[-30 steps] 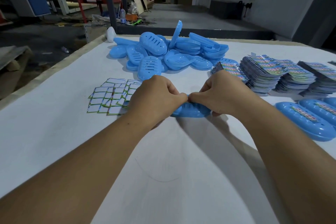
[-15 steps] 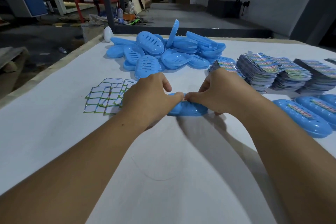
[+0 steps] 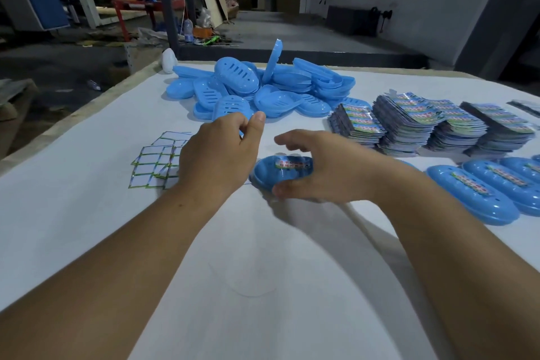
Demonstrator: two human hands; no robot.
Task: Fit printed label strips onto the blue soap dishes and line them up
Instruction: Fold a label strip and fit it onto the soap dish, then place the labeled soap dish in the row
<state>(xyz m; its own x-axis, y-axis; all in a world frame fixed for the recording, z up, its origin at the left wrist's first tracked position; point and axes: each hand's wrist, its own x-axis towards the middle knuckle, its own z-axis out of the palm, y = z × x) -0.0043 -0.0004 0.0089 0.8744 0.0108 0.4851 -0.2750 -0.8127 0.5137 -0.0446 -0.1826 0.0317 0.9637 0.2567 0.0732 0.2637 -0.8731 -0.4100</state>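
Note:
My right hand (image 3: 330, 172) grips a blue soap dish (image 3: 267, 175) at the table's middle, thumb on its near edge and fingers arched over its far edge. A printed label strip (image 3: 289, 164) lies across the dish's top. My left hand (image 3: 216, 158) hovers to the left of that dish with its fingers loosely curled, and I see nothing in it. Its fingertips are close to the front of the pile of unlabelled blue dishes (image 3: 239, 82). A row of labelled dishes (image 3: 473, 193) lies at the right.
Stacks of printed label strips (image 3: 409, 114) stand at the back right. Small white green-edged cards (image 3: 152, 161) are spread to the left, partly under my left hand. A white object (image 3: 169, 60) sits at the far left corner, beside the table's left edge (image 3: 73, 117).
Both hands were pinched together over the dish. My left hand has let go and lifted towards the pile. The right hand now holds the dish alone, and the label shows on top.

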